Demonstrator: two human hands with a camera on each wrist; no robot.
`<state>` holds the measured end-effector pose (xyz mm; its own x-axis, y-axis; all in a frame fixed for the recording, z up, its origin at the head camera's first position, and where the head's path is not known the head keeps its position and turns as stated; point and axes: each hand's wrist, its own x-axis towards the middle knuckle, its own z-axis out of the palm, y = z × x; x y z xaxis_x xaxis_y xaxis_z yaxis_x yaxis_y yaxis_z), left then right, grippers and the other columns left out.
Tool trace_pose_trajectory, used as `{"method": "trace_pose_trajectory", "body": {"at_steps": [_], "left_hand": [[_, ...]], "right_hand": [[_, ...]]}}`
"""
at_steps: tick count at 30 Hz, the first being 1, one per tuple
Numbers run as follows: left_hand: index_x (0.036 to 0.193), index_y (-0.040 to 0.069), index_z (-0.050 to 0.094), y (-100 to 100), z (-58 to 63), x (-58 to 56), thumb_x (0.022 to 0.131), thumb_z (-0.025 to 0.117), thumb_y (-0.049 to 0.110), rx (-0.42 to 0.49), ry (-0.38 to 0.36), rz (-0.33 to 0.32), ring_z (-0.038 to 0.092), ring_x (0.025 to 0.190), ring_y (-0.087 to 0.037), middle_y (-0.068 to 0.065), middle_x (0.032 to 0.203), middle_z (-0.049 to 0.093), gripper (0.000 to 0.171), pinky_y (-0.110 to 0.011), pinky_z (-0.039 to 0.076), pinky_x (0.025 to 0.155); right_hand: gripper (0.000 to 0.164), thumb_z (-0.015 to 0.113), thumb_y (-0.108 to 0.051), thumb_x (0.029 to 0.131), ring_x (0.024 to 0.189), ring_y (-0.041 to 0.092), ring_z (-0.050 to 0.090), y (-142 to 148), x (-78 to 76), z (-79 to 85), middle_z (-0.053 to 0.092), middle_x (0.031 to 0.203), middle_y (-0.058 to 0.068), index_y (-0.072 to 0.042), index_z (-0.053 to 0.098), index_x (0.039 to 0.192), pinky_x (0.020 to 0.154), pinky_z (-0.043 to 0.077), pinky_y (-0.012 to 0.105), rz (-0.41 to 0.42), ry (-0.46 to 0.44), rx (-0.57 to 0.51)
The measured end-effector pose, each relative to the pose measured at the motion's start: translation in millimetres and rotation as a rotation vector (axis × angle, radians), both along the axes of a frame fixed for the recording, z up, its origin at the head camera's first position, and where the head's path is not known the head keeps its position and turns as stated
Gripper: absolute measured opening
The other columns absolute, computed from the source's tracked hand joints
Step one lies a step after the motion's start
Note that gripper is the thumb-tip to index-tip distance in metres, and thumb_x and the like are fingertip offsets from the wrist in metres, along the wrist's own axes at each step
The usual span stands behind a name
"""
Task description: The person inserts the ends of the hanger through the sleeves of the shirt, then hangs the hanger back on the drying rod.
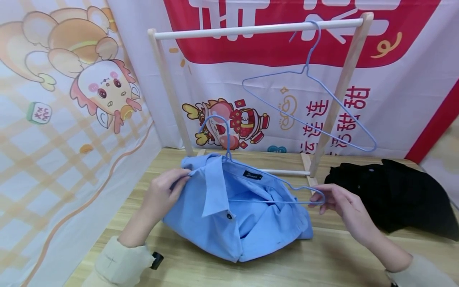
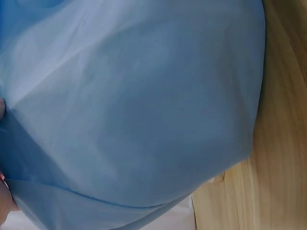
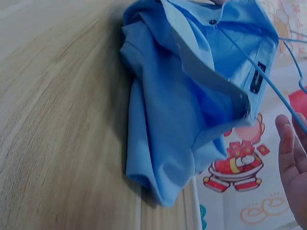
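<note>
A light blue collared shirt (image 1: 201, 199) with a dark label inside its neck is bunched over the wooden table. Partly inside it sits a blue wire hanger (image 1: 305, 202); its left end is hidden under the cloth, while the hook stands up behind the collar. At the shirt's left shoulder, my left hand (image 1: 163, 193) pinches the fabric between thumb and fingers. My right hand (image 1: 342, 207) holds the hanger's bare right end, outside the collar. The right wrist view shows the hanger's lower bar running from the neck opening to the right fingers (image 3: 287, 143).
Behind the shirt stands a wooden rack with a white top rail (image 1: 251, 30). A second blue wire hanger (image 1: 306, 71) hangs from its right part. Black cloth (image 1: 394, 195) lies on the table (image 1: 287, 263) at the right. A printed curtain (image 1: 64, 139) borders the left side.
</note>
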<state>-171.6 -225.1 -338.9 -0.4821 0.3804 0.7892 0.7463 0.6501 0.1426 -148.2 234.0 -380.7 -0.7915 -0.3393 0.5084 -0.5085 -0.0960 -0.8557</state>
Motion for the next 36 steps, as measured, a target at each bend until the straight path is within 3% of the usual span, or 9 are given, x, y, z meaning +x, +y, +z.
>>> {"method": "trace_pose_trajectory", "body": {"at_steps": [5, 9, 12, 16, 18, 26, 31, 36], "left_hand": [[0.103, -0.002, 0.073, -1.3, -2.3, 0.8, 0.079, 0.078, -0.015, 0.007, -0.008, 0.01, 0.072, 0.091, -0.032, -0.015, 0.098, 0.074, 0.027, -0.038, 0.057, 0.082], [0.103, -0.001, 0.074, -3.3, -5.4, 2.7, 0.078, 0.078, -0.016, 0.013, -0.003, 0.022, 0.072, 0.091, -0.031, -0.014, 0.098, 0.074, 0.029, -0.037, 0.057, 0.082], [0.103, -0.001, 0.074, -4.3, -7.1, 3.7, 0.078, 0.078, -0.015, 0.015, -0.007, 0.031, 0.072, 0.092, -0.032, -0.014, 0.099, 0.074, 0.029, -0.037, 0.056, 0.083], [0.103, -0.001, 0.074, -5.0, -8.0, 3.5, 0.08, 0.078, -0.015, 0.015, -0.015, 0.043, 0.072, 0.093, -0.032, -0.015, 0.1, 0.074, 0.028, -0.038, 0.056, 0.084], [0.104, -0.001, 0.074, -4.8, -7.7, 3.0, 0.08, 0.078, -0.014, 0.014, -0.015, 0.047, 0.072, 0.093, -0.032, -0.015, 0.1, 0.074, 0.027, -0.038, 0.056, 0.084], [0.105, -0.003, 0.073, -1.3, -8.3, -1.0, 0.081, 0.078, -0.014, -0.001, 0.011, 0.06, 0.072, 0.092, -0.035, -0.018, 0.1, 0.074, 0.027, -0.044, 0.058, 0.081], [0.106, -0.005, 0.072, 2.0, -10.0, -2.9, 0.079, 0.077, -0.017, -0.009, 0.044, 0.05, 0.072, 0.09, -0.037, -0.019, 0.1, 0.073, 0.03, -0.048, 0.058, 0.078], [0.106, -0.006, 0.071, 2.4, -11.5, -2.7, 0.079, 0.076, -0.016, -0.021, 0.047, 0.051, 0.071, 0.09, -0.039, -0.02, 0.1, 0.073, 0.03, -0.05, 0.058, 0.077]], "right_hand": [[0.05, 0.018, -0.011, 0.114, 0.098, 0.018, 0.072, 9.7, -7.1, -4.5, 0.073, 0.116, 0.005, -0.011, 0.065, 0.134, 0.073, 0.058, 0.028, 0.092, -0.131, -0.023], [0.04, 0.03, -0.014, 0.114, 0.1, 0.017, 0.072, 12.2, -10.9, -8.9, 0.073, 0.119, 0.002, -0.019, 0.065, 0.133, 0.077, 0.059, 0.03, 0.064, -0.285, 0.035], [0.031, 0.041, -0.015, 0.112, 0.101, 0.017, 0.072, 10.5, -10.8, -11.1, 0.071, 0.12, 0.008, -0.008, 0.059, 0.137, 0.08, 0.059, 0.034, 0.007, -0.362, 0.145], [0.042, 0.054, -0.016, 0.108, 0.102, 0.021, 0.07, 4.0, -9.6, -10.8, 0.066, 0.123, 0.022, 0.009, 0.047, 0.142, 0.082, 0.06, 0.041, -0.022, -0.422, 0.305], [0.048, 0.059, -0.018, 0.106, 0.1, 0.023, 0.07, -0.5, -9.7, -10.7, 0.065, 0.121, 0.024, 0.012, 0.047, 0.141, 0.081, 0.06, 0.042, -0.019, -0.433, 0.364], [0.057, 0.076, -0.023, 0.095, 0.088, 0.022, 0.066, -19.8, -17.0, -13.2, 0.069, 0.101, 0.01, 0.01, 0.054, 0.137, 0.07, 0.059, 0.034, -0.08, -0.404, 0.537], [0.044, 0.077, -0.018, 0.093, 0.087, 0.019, 0.063, -21.5, -19.3, -11.7, 0.069, 0.097, 0.005, 0.011, 0.065, 0.125, 0.071, 0.056, 0.027, -0.075, -0.302, 0.615], [0.031, 0.075, -0.015, 0.094, 0.087, 0.018, 0.064, -19.9, -17.2, -10.4, 0.072, 0.095, 0.003, 0.008, 0.072, 0.115, 0.073, 0.056, 0.026, -0.119, -0.277, 0.65]]}}
